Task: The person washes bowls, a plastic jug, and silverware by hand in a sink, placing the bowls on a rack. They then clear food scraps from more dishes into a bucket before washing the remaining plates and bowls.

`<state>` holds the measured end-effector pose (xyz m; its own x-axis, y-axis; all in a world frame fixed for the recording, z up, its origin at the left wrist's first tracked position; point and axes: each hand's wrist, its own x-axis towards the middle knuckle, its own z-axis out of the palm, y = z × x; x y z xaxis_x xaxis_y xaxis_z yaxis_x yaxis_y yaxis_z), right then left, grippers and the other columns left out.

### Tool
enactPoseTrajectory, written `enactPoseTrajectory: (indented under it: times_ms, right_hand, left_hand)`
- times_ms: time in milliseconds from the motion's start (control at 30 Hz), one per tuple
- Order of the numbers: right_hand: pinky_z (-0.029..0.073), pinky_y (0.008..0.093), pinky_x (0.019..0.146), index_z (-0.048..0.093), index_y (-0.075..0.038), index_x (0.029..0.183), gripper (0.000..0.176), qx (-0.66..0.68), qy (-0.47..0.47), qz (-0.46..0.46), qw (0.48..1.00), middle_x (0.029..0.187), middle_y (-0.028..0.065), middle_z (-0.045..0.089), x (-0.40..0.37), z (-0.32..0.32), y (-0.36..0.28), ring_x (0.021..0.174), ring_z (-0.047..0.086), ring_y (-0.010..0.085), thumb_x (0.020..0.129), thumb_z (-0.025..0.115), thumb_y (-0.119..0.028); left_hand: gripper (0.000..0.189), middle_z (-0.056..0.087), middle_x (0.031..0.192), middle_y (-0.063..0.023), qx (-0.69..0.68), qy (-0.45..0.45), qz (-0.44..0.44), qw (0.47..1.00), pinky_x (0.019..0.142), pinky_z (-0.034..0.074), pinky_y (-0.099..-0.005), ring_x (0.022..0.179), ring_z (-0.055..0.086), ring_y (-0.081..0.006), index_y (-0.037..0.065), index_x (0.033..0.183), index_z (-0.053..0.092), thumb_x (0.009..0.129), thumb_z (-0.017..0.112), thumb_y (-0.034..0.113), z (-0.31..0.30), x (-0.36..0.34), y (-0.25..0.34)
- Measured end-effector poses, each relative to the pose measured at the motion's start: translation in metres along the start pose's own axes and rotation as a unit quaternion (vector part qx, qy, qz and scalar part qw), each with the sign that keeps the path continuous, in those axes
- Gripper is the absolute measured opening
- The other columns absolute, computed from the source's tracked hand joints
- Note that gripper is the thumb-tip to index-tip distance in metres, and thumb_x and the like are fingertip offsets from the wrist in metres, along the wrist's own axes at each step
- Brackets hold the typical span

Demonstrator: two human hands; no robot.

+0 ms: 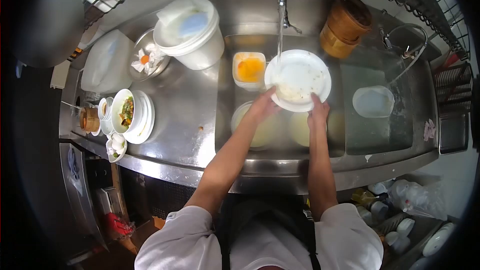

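A white plate (298, 72) with small food bits on it is held over the left sink basin, under water running from the faucet (282, 7). My left hand (264, 104) grips the plate's lower left rim. At the lower right rim, my right hand (318, 109) is closed on the same plate. Just left of the plate stands a square white container (248, 85) with orange-yellow liquid in it. Below the plate, round dishes (242, 115) with cloudy yellowish liquid sit in the basin, partly hidden by my arms.
A lidded white bucket (200, 50) stands left of the basin, near a metal bowl (134, 71). A bowl of food scraps (116, 112) rests on stacked plates (146, 129) farther left. Bamboo steamers (345, 25) stand behind. A white container (373, 101) floats in the right basin.
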<state>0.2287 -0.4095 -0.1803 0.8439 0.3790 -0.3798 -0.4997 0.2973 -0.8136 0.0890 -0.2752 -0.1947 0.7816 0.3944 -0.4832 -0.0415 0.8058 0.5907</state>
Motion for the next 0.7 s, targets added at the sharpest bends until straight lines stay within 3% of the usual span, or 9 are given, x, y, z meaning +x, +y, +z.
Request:
enactPoseTrajectory:
  times_ms: [33,233,267,367,467,567,600,633,700]
  right_hand:
    - [0.052,0.0304,0.074,0.051,0.009,0.114,0.038,-0.009,-0.001,-0.006,1.000,0.108,0.0159,0.060,0.005,-0.003,-0.003,0.092,0.061,0.0218,0.080,0.063,-0.004]
    - [0.050,0.0279,0.073,0.056,0.011,0.109,0.038,-0.107,-0.112,0.036,0.987,0.102,0.0170,0.063,0.029,-0.015,-0.022,0.087,0.062,0.0192,0.081,0.068,-0.011]
    - [0.051,0.0286,0.073,0.056,0.013,0.108,0.041,-0.098,-0.140,0.068,0.983,0.100,0.0162,0.063,0.036,-0.015,-0.019,0.085,0.063,0.0199,0.081,0.069,-0.014]
    - [0.052,0.0307,0.075,0.054,0.013,0.109,0.048,-0.116,-0.178,0.207,0.955,0.101,0.0165,0.063,0.065,-0.017,0.017,0.086,0.064,0.0215,0.080,0.071,-0.022]
    - [0.052,0.0338,0.077,0.050,0.009,0.118,0.063,-0.145,-0.179,0.317,0.920,0.107,0.0168,0.061,0.083,-0.024,0.076,0.091,0.063,0.0244,0.080,0.069,-0.037]
    - [0.051,0.0356,0.072,0.052,0.006,0.114,0.063,-0.110,-0.025,0.267,0.957,0.098,0.0160,0.062,0.091,-0.025,0.120,0.081,0.062,0.0234,0.082,0.064,-0.047]
    - [0.051,0.0343,0.060,0.055,0.002,0.107,0.053,-0.273,0.058,0.276,0.920,0.083,0.0134,0.060,0.105,-0.031,0.119,0.066,0.060,0.0219,0.082,0.064,-0.044]
    - [0.049,0.0321,0.050,0.056,0.000,0.100,0.045,-0.243,0.089,0.249,0.933,0.072,0.0106,0.055,0.134,-0.057,0.144,0.055,0.055,0.0211,0.081,0.066,-0.039]
    - [0.051,0.0367,0.067,0.054,-0.001,0.110,0.045,-0.158,0.077,0.210,0.962,0.096,0.0125,0.060,0.163,-0.071,0.149,0.078,0.060,0.0251,0.077,0.071,-0.027]
  left_hand:
    - [0.058,0.051,0.124,-0.0125,-0.057,-0.024,0.013,0.998,0.087,0.048,-0.0388,0.107,0.056,-0.0217,0.001,0.131,0.037,0.089,0.057,0.035,0.005,0.010,-0.004]
    - [0.048,0.055,0.122,-0.0089,0.084,0.206,0.068,0.972,0.092,0.045,-0.0401,0.112,0.054,-0.0228,0.004,0.129,0.044,0.090,0.052,0.032,-0.012,0.016,0.012]
    - [0.049,0.056,0.119,-0.0120,0.002,0.112,0.041,0.993,0.090,0.047,-0.0394,0.107,0.057,-0.0243,0.000,0.128,0.043,0.088,0.056,0.025,-0.021,0.013,0.012]
    - [0.051,0.055,0.118,-0.0176,0.040,0.117,-0.007,0.992,0.088,0.049,-0.0382,0.103,0.059,-0.0272,-0.005,0.127,0.041,0.085,0.059,0.016,-0.041,-0.007,0.008]
    - [0.039,0.060,0.105,-0.0212,0.105,0.252,0.058,0.960,0.079,0.053,-0.0377,0.089,0.063,-0.0286,-0.011,0.113,0.051,0.080,0.062,0.005,-0.046,-0.024,0.000]
    - [0.033,0.063,0.091,-0.0138,0.152,0.325,0.102,0.928,0.069,0.050,-0.0324,0.077,0.061,-0.0196,-0.011,0.103,0.058,0.078,0.066,0.008,-0.064,-0.041,-0.012]
    - [0.032,0.064,0.085,-0.0102,0.161,0.340,0.113,0.919,0.065,0.047,-0.0297,0.073,0.059,-0.0152,-0.011,0.100,0.060,0.077,0.068,0.010,-0.070,-0.047,-0.016]
    - [0.030,0.064,0.088,-0.0136,0.166,0.354,0.113,0.914,0.066,0.050,-0.0322,0.074,0.061,-0.0192,-0.011,0.101,0.059,0.077,0.066,0.007,-0.073,-0.055,-0.017]
    - [0.027,0.064,0.093,-0.0205,0.178,0.380,0.115,0.900,0.070,0.055,-0.0371,0.077,0.065,-0.0274,-0.012,0.101,0.057,0.079,0.063,0.002,-0.078,-0.069,-0.014]
